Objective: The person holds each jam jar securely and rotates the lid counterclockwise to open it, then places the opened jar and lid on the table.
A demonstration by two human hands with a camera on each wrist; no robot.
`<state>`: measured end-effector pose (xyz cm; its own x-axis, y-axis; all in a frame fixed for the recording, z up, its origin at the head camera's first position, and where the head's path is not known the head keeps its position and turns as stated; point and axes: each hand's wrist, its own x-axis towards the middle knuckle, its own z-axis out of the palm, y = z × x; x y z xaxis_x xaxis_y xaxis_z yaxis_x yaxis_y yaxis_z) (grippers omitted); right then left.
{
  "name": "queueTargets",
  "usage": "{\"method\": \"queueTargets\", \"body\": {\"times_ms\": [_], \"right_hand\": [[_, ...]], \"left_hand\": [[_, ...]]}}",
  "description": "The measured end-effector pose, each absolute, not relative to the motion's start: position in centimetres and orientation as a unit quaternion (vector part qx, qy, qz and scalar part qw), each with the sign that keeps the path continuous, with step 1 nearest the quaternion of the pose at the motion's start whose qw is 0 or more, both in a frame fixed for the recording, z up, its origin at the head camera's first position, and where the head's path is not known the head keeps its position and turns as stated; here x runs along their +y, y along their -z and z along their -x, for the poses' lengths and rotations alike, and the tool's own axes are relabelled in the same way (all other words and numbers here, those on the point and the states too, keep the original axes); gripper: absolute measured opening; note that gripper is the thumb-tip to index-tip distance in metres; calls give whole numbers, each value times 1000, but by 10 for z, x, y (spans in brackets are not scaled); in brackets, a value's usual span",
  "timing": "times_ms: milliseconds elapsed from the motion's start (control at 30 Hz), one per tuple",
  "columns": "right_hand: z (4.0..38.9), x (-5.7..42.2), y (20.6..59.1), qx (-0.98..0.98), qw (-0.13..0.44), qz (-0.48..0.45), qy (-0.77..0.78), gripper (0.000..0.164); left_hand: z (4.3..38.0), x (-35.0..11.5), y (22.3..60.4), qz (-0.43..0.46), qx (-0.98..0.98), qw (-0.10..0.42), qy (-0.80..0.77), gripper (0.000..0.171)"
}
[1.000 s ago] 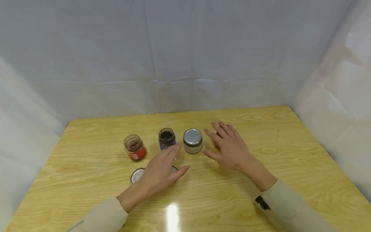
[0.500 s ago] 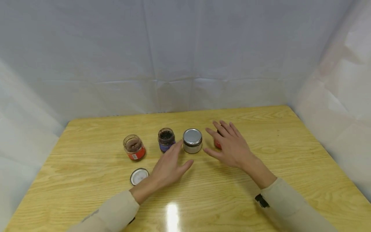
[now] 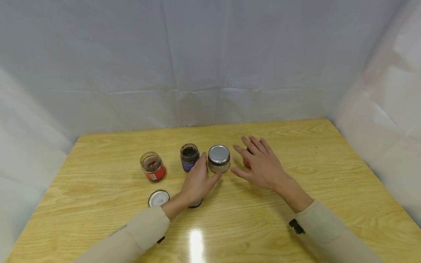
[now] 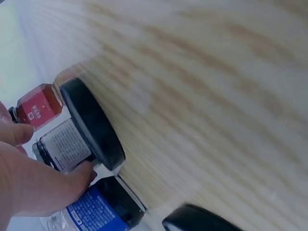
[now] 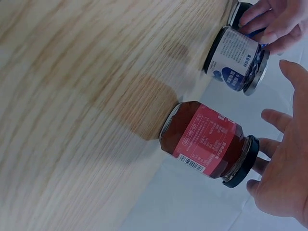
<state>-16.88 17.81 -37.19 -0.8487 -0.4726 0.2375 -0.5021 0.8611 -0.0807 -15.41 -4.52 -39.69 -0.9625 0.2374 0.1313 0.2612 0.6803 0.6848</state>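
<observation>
Left hand (image 3: 197,181) beside silver-lidded jar (image 3: 219,155); right hand (image 3: 263,167) near red-labelled jar (image 5: 204,139) (each grip apart).

Left hand (image 3: 198,181) forward, thumb spread; right hand (image 3: 264,166) forward, fingers (image 3: 242,151) fanned

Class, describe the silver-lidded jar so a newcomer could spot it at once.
On the wooden table, look between the left hand and right hand. There stands the silver-lidded jar. Its silver lid distinguishes it from the open blue-labelled jar and the dark-lidded red jar.
</observation>
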Motion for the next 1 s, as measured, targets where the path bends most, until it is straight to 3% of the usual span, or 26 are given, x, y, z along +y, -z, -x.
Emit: {"method": "queueTargets", "body": {"times_ms": [200, 467, 767, 1000], "right_hand": [[169, 178, 372, -958, 107, -255, -70, 70], [170, 178, 374, -957, 110, -260, -71, 70], [169, 179, 375, -955, 117, -265, -71, 69], [169, 179, 375, -953, 123, -269, -69, 67]], "left_hand": [[159, -39, 403, 133, -908, 28, 397, 76], [165, -29, 407, 88, -900, 4, 427, 82], [172, -18, 408, 40, -887, 23, 460, 69], [174, -13, 411, 13, -873, 29, 487, 70]]}}
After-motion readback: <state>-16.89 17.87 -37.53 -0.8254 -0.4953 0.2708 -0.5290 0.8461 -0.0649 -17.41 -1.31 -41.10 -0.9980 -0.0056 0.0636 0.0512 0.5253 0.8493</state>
